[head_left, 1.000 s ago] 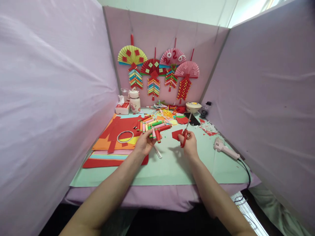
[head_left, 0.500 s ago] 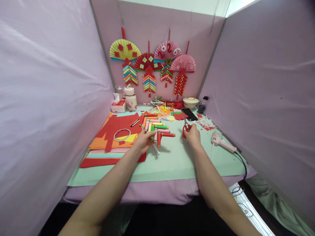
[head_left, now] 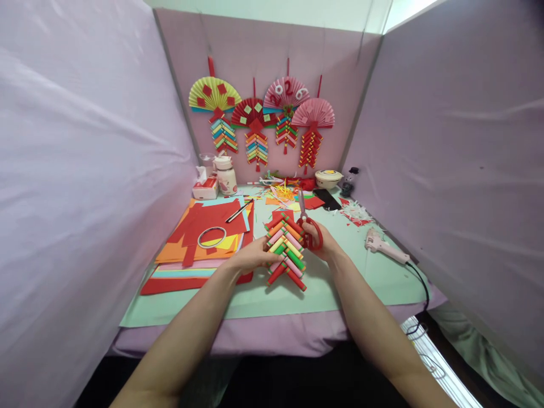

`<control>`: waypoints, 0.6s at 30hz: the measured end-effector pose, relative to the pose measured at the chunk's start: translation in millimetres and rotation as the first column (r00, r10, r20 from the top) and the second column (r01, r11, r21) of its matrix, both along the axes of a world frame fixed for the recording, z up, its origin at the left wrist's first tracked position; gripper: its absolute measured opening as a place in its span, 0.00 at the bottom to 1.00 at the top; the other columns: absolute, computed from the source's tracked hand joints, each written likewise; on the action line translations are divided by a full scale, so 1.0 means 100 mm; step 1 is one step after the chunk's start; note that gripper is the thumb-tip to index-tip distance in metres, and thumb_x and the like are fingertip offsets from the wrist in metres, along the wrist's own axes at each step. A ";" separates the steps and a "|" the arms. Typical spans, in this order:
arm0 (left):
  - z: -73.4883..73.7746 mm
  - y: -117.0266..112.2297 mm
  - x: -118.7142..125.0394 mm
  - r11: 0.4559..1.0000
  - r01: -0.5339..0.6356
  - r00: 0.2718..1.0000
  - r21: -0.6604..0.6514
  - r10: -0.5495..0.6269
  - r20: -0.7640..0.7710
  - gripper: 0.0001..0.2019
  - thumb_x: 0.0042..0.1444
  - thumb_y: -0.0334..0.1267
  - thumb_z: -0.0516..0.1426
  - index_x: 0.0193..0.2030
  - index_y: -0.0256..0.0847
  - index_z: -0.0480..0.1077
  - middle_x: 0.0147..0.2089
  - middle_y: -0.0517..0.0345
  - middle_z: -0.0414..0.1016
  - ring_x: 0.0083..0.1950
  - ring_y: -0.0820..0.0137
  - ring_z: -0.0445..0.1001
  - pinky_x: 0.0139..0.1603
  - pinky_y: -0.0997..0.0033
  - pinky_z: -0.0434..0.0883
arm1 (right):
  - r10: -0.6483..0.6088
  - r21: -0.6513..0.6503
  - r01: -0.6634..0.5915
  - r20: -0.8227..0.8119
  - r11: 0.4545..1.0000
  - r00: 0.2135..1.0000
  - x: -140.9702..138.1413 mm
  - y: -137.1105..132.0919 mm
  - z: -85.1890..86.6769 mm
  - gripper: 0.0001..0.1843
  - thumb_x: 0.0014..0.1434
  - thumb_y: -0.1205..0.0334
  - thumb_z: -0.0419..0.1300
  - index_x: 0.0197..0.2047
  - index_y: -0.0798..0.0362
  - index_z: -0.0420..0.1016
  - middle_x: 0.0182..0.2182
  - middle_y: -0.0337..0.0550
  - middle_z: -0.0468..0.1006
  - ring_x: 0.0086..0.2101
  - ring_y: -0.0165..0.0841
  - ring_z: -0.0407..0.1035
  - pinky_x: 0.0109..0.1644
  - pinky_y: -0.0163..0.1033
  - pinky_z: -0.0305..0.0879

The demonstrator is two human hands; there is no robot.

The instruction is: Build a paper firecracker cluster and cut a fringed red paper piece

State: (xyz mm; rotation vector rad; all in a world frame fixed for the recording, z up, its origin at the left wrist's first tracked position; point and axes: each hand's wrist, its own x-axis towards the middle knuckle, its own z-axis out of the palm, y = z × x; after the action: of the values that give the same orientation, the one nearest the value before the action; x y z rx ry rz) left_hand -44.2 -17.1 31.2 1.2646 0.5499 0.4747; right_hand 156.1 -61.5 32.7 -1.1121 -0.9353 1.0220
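Paper-tube strand point(head_left: 292, 247): we are holding it over the middle of the green mat point(head_left: 348, 283), its paired tubes slanting down in a chevron. Our left hand point(head_left: 255, 256) is gripping it from 9 o'clock. The thumb is lying across the front, reaching the centre seam in the lower half; the remaining fingers are passing behind, mostly hidden, so we are pinching the strand between them and the thumb. Our right hand point(head_left: 325, 243) is sitting at 2 o'clock of the strand, its fingers curling around the red handles of the scissors point(head_left: 302, 205). The blades are pointing to 12 o'clock; we cannot tell whether they are parted.

Edges and room: at 6 o'clock, a strip of mat is showing between the lowest red tubes and the front edge. At 3 o'clock, a wider stretch is running from our right wrist to the glue gun point(head_left: 385, 248). At 9 o'clock, the paper stack point(head_left: 172, 252) is bordering our left hand. At 12 o'clock, a red paper piece point(head_left: 277, 216) is lying just beyond the strand's top.
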 end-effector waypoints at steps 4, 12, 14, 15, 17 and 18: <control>0.02 0.02 -0.03 1.000 0.029 1.000 -0.012 -0.029 -0.002 0.25 0.38 0.29 0.68 0.46 0.41 0.71 0.35 0.53 0.77 0.32 0.68 0.75 0.24 0.79 0.68 | 0.199 -0.020 -0.203 -0.117 0.979 0.973 0.03 -0.02 -0.03 0.18 0.45 0.50 0.67 0.32 0.51 0.66 0.24 0.32 0.66 0.22 0.26 0.61 0.25 0.32 0.61; 0.06 0.05 -0.01 0.955 -0.118 0.985 -0.272 0.147 0.090 0.15 0.47 0.36 0.65 0.43 0.38 0.74 0.38 0.49 0.78 0.32 0.69 0.77 0.28 0.76 0.72 | 0.252 -0.037 -0.259 -0.139 0.965 0.958 -0.09 -0.04 -0.05 0.17 0.46 0.52 0.67 0.30 0.51 0.64 0.23 0.32 0.65 0.22 0.25 0.59 0.24 0.31 0.57; 0.06 0.04 0.03 0.941 -0.173 0.969 -0.290 0.215 0.120 0.12 0.46 0.34 0.65 0.39 0.37 0.75 0.36 0.50 0.78 0.32 0.68 0.77 0.31 0.74 0.74 | 0.217 -0.060 -0.226 -0.121 0.972 0.969 -0.12 -0.03 -0.06 0.18 0.45 0.51 0.68 0.32 0.52 0.65 0.23 0.32 0.66 0.21 0.25 0.60 0.24 0.32 0.58; 0.07 0.03 0.04 0.937 -0.191 0.962 -0.292 0.238 0.135 0.12 0.46 0.33 0.65 0.39 0.37 0.75 0.35 0.51 0.78 0.32 0.67 0.78 0.32 0.72 0.75 | 0.194 -0.063 -0.202 -0.119 0.977 0.974 -0.13 -0.02 -0.07 0.19 0.45 0.51 0.68 0.32 0.52 0.65 0.23 0.32 0.66 0.21 0.25 0.60 0.24 0.32 0.57; 0.09 0.02 0.05 0.933 -0.212 0.952 -0.291 0.265 0.156 0.11 0.46 0.31 0.65 0.39 0.37 0.75 0.31 0.52 0.78 0.31 0.67 0.77 0.32 0.71 0.75 | 0.155 -0.048 -0.162 -0.125 0.986 0.980 -0.13 -0.02 -0.09 0.19 0.46 0.49 0.67 0.32 0.52 0.65 0.22 0.32 0.65 0.21 0.25 0.60 0.24 0.31 0.56; 0.11 0.02 0.03 0.932 -0.218 0.948 -0.290 0.273 0.163 0.11 0.46 0.31 0.65 0.39 0.37 0.75 0.30 0.53 0.78 0.29 0.67 0.77 0.30 0.71 0.75 | 0.154 -0.036 -0.159 -0.119 0.987 0.981 -0.12 -0.03 -0.09 0.19 0.48 0.47 0.66 0.33 0.52 0.65 0.22 0.32 0.65 0.21 0.25 0.60 0.24 0.31 0.55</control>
State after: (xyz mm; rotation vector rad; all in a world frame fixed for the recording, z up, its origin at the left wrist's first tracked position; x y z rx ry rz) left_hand -40.8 -14.6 41.7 0.8786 0.5833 0.7063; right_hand 143.7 -64.5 23.2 -1.0167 -0.9206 1.2290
